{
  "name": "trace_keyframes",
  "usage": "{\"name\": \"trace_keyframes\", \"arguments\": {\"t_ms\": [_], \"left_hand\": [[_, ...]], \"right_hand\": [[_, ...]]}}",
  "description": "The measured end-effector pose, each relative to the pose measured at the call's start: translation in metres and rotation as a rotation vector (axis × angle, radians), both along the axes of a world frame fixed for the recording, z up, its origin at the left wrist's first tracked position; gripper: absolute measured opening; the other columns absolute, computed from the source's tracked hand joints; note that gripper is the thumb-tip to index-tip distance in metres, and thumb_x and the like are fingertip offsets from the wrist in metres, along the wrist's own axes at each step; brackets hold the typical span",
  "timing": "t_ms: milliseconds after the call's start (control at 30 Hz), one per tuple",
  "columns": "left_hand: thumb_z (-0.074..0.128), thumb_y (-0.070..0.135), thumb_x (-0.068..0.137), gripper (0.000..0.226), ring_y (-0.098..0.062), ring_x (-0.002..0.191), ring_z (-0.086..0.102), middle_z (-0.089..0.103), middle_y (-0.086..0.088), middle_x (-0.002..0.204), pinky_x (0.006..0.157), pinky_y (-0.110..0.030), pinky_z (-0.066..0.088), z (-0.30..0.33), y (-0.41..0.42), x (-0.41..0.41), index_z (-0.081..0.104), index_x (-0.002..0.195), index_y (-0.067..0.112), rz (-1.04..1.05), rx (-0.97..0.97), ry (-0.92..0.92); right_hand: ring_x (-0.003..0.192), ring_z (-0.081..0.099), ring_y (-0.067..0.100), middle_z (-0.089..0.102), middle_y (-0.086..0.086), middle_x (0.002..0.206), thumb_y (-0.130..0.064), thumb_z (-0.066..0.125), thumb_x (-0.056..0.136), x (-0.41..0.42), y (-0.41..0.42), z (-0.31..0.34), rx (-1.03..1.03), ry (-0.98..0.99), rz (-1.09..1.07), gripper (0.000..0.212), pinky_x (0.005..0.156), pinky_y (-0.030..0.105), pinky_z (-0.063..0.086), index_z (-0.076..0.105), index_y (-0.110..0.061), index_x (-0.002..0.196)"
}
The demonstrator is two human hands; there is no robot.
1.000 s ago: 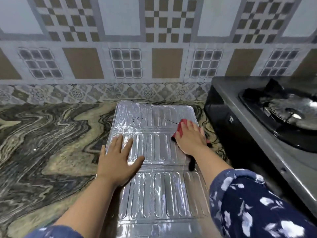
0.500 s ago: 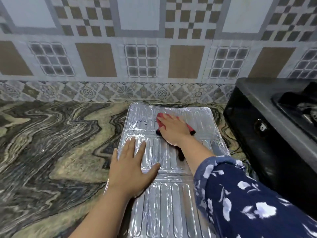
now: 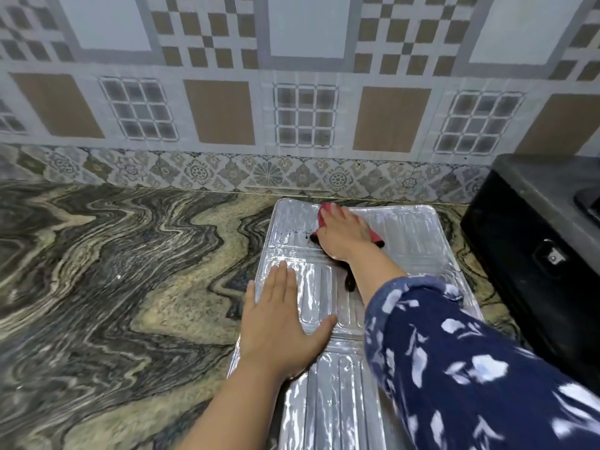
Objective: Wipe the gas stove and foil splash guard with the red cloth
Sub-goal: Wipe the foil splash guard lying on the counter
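Observation:
The foil splash guard lies flat on the marbled counter, its ribbed silver panels running from the wall toward me. My right hand presses the red cloth flat against the guard's far panel, fingers straight; only the cloth's edges show around the hand. My left hand rests palm-down with straight fingers on the guard's left edge, holding it against the counter. The black gas stove stands at the right edge, mostly out of frame.
The marbled counter stretches bare to the left of the guard. A patterned tile wall rises right behind the guard's far end. The stove's side panel with a knob sits close to the guard's right edge.
My right hand slid the red cloth from the guard's right side leftward and up to its far panel. My view turned left, pushing the stove out of frame. My left hand stayed put.

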State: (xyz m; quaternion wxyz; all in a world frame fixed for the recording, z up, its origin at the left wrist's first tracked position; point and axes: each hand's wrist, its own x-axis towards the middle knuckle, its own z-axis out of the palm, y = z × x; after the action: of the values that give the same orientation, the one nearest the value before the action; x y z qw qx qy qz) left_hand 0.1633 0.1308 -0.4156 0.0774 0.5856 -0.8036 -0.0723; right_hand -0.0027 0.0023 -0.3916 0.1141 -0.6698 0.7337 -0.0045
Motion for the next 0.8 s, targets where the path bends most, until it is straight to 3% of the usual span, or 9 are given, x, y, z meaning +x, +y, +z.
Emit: {"name": "trace_keyframes", "arguments": {"t_ms": [167,300,633,800], "left_hand": [[0.006,0.077,0.074,0.1,-0.012,0.146,-0.017,-0.016,0.001,0.16,0.119,-0.046,-0.007,0.0,-0.002,-0.001,-0.007,0.152,0.016,-0.003,0.017,-0.057],[0.014,0.078,0.078,0.099,-0.01,0.146,-0.016,-0.014,0.003,0.16,0.119,-0.044,-0.009,0.0,-0.001,-0.002,-0.007,0.152,0.015,0.011,0.022,-0.046],[0.007,0.082,0.069,0.106,-0.01,0.148,-0.009,-0.007,0.003,0.161,0.12,-0.045,-0.005,0.0,0.0,-0.003,-0.002,0.153,0.017,0.019,0.018,-0.059],[0.005,0.083,0.07,0.107,-0.011,0.147,-0.011,-0.01,0.002,0.161,0.119,-0.048,-0.006,0.004,0.0,-0.005,-0.004,0.153,0.016,0.024,0.07,-0.116]], "right_hand": [[0.148,0.002,0.015,0.002,-0.011,0.161,-0.031,0.024,0.1,0.046,-0.018,0.002,-0.002,-0.096,0.244,0.052,0.12,0.042,0.0,0.013,-0.032,0.15],[0.147,0.014,0.011,0.019,-0.016,0.157,-0.022,0.027,0.099,0.041,0.0,-0.005,-0.044,-0.233,0.353,0.048,0.12,0.038,0.006,0.033,-0.038,0.144],[0.136,0.034,0.005,0.053,-0.02,0.137,-0.012,0.044,0.092,-0.012,0.098,-0.005,-0.201,-0.489,0.122,0.04,0.116,0.031,0.017,0.068,-0.037,0.111],[0.124,0.048,0.01,0.064,-0.018,0.123,-0.022,0.049,0.08,-0.008,0.147,-0.015,-0.263,-0.561,0.051,0.036,0.112,0.04,0.03,0.073,-0.041,0.098]]}}
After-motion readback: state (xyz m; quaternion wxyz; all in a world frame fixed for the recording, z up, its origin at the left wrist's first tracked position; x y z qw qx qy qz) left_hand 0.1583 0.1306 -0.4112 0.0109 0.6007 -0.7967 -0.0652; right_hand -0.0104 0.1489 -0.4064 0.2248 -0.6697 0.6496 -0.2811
